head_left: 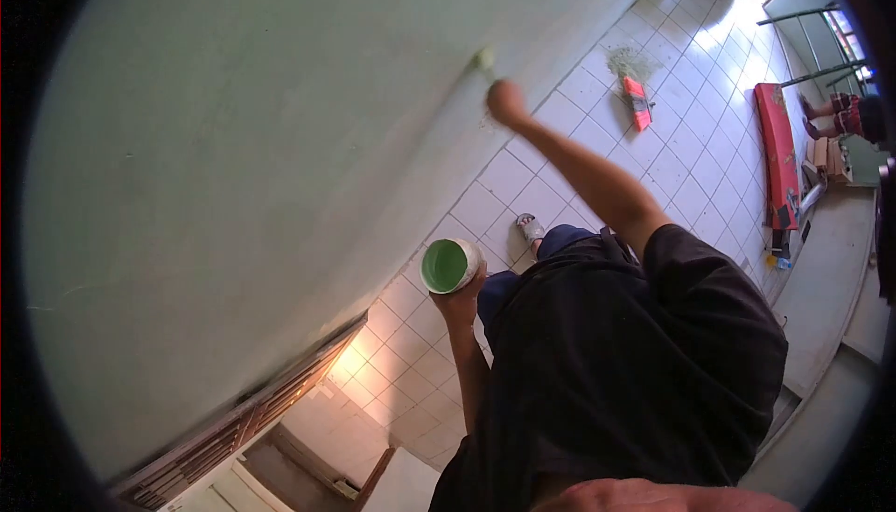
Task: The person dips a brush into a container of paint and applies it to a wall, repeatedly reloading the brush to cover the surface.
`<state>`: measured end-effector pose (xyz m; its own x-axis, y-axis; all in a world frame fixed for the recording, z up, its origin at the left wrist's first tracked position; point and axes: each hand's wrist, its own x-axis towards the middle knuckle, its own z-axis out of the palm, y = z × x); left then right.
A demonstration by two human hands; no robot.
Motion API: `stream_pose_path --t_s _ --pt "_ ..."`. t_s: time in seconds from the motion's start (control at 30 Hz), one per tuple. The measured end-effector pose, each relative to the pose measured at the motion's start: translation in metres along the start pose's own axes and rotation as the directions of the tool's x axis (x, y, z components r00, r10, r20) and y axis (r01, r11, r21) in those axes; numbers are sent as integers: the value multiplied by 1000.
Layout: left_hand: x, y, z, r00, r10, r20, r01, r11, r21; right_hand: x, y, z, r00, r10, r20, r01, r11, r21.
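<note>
My right hand (507, 103) is stretched out to the wall with its fingers closed round the handle of a paintbrush (484, 61). The brush's pale green head is at the light green wall (243, 139); whether the bristles touch it is hard to tell. Lower down, my left hand (459, 305) grips a white paint bucket (473, 265) from beneath and the side. Its open mouth is tilted toward the wall, and green paint (446, 266) shows inside.
White tiles (686, 129) cover the floor. On them lie a red-orange dustpan or broom head (637, 104) and swept debris (633, 63). A long red bench-like piece (777, 153) stands at the right, near another person's legs (833, 115). A slatted wooden frame (252, 411) borders the wall's lower left.
</note>
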<state>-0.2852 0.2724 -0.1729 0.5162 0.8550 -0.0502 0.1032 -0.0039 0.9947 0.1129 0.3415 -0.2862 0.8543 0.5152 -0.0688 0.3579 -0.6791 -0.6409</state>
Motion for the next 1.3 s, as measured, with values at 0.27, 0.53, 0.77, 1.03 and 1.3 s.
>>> stream_pose_path --t_s 0.27,0.53,0.77,1.03,1.3 --pt "8 -12 -12 996 -91 22 87 986 145 -147 -85 66 758 -487 433 409 873 266" --pt "-3 -3 -12 996 -86 -19 87 995 46 28 41 -39 972 -163 167 187 972 -140" --pt "-13 -13 -10 999 -51 -6 51 998 22 37 15 -64 965 192 -177 -158 969 189" --pt "6 -8 3 997 -32 73 23 991 129 -119 -82 -37 847 -388 363 284 908 307" --pt "13 7 19 992 -75 99 69 996 60 43 38 -122 996 -91 -10 91 995 -41"
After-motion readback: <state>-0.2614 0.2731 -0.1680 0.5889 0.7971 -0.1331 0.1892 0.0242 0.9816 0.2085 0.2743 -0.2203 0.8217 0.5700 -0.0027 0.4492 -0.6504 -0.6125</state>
